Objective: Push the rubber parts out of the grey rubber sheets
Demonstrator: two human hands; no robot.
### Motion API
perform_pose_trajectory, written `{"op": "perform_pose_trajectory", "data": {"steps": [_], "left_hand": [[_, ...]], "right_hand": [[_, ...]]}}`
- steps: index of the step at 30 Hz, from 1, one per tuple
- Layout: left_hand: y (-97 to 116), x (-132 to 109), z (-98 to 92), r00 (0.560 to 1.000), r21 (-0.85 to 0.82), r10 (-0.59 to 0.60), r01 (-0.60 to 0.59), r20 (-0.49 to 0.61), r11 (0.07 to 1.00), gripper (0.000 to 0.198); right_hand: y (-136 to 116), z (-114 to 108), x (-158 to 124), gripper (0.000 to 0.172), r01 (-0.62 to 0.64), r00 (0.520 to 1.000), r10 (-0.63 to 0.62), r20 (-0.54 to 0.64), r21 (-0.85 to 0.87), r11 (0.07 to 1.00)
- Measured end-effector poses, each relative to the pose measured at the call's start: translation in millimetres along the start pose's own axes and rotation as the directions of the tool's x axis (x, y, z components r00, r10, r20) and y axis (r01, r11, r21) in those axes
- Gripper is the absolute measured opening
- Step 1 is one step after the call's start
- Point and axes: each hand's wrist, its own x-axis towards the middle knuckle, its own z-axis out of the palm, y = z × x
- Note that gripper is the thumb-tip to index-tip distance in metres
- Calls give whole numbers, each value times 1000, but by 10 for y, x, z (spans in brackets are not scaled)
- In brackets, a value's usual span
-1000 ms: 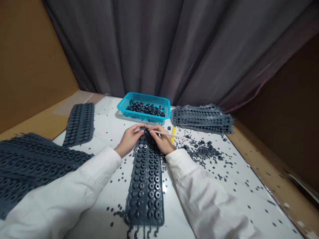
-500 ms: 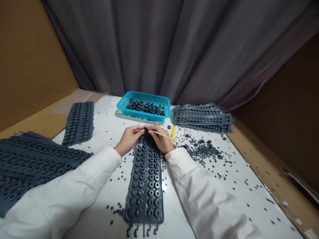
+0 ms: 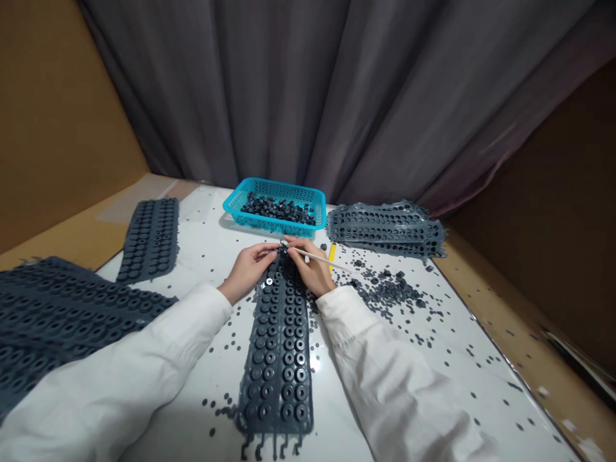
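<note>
A long dark grey rubber sheet moulded with rows of rings lies lengthwise on the white table before me. My left hand pinches the sheet's far end, fingers closed on it. My right hand rests on the same end and grips a thin pale stick, whose tip points at the sheet's top edge. Both arms wear white sleeves.
A turquoise basket of dark rings stands behind my hands. A pile of emptied sheets lies at the back right, one sheet at the back left, a stack at the left. Loose rings and scraps are scattered right of my hands.
Both hands stay at the sheet's far end; the stick's angle shifts slightly. The view has drifted a little.
</note>
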Motion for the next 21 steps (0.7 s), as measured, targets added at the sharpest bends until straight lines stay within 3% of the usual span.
{"op": "perform_pose_trajectory", "data": {"steps": [4, 7, 10, 15, 21], "left_hand": [[2, 2, -31, 1000, -11, -4, 4, -6, 1000, 53], [6, 9, -59, 1000, -9, -20, 20, -13, 1000, 53], [6, 26, -78, 999, 2, -22, 22, -39, 1000, 39], [23, 49, -100, 998, 28, -52, 53, -33, 998, 25], [105, 9, -105, 996, 32, -77, 76, 41, 997, 46]], "right_hand": [[-39, -5, -22, 11, -83, 995, 83, -49, 11, 996], [-21, -6, -60, 14, -173, 984, 171, 43, 64, 983], [-4, -6, -100, 16, -209, 975, 201, 95, 84, 974], [-38, -29, -130, 16, -181, 977, 177, 116, 28, 983], [-55, -36, -139, 14, -79, 989, 85, 121, -50, 996]]}}
